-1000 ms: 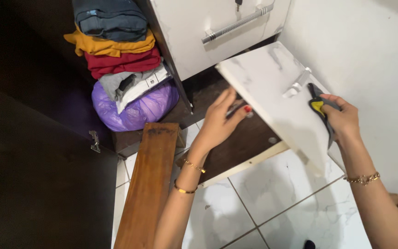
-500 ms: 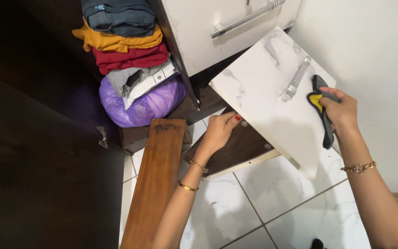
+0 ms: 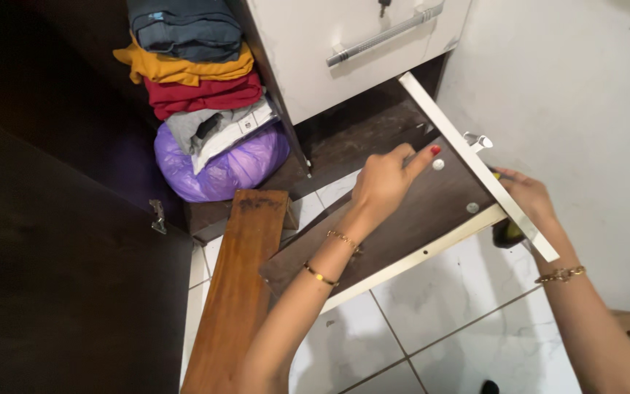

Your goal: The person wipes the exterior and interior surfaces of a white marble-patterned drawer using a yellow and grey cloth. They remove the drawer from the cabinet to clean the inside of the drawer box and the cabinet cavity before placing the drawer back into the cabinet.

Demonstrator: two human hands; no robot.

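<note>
1. Swung upright since a second ago: drawer (image 3: 402, 219), its white marbled front (image 3: 475, 164) then facing the camera, now seen edge-on, dark inner bottom exposed.
2. Moved from the drawer's near edge onto that dark bottom: left hand (image 3: 388, 182), palm down, fingers (image 3: 421, 155) spread and pressing flat, gripping nothing.
3. Slid behind the white front: right hand (image 3: 526, 197), mostly hidden; yellow-and-grey cloth (image 3: 506, 232) peeks out below it, apparently kept in the grasp, though finger closure cannot be told for sure.
4. Resting tilted on the tiled floor (image 3: 432, 321), in front of the empty cabinet slot (image 3: 362, 128), between wooden plank (image 3: 238, 284) and wall (image 3: 577, 95).
5. Unchanged: folded clothes (image 3: 191, 66) stacked over a purple bag (image 3: 220, 164).
6. Judged meaning: interior now presented for handling rather than the front.
</note>
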